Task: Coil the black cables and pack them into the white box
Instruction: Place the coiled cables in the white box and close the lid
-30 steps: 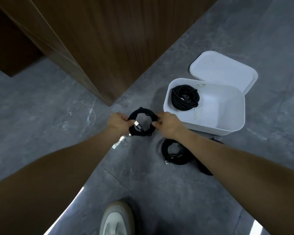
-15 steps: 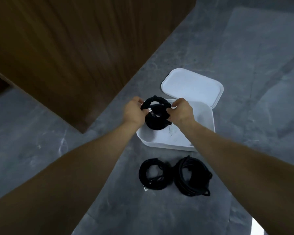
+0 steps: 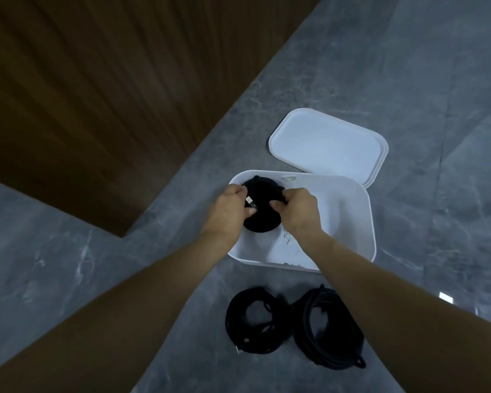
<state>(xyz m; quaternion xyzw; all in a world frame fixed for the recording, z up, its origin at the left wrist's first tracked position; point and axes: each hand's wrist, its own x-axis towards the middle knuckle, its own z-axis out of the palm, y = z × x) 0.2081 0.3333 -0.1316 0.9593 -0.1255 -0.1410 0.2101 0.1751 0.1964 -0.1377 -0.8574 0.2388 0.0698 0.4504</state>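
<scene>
You pinched the coiled black cable [image 3: 262, 215] with both hands, left hand [image 3: 229, 214] and right hand [image 3: 298, 214], over the white box [image 3: 352, 222]; letting go unevenly could have sprung it loose.

A white box [image 3: 349, 222] and matching white lid [image 3: 328, 143] sit on a grey, marble-veined floor [image 3: 408, 66]. Black coiled cables [image 3: 261, 225] fill the box's corner; two more black coils [image 3: 257, 321] lie outside. Dark brown wood-grain panelling [image 3: 111, 95] stands behind.

Both hands [image 3: 227, 211] have carried the coiled cable [image 3: 262, 205] (earlier above the floor) down into the white box [image 3: 352, 222].
</scene>
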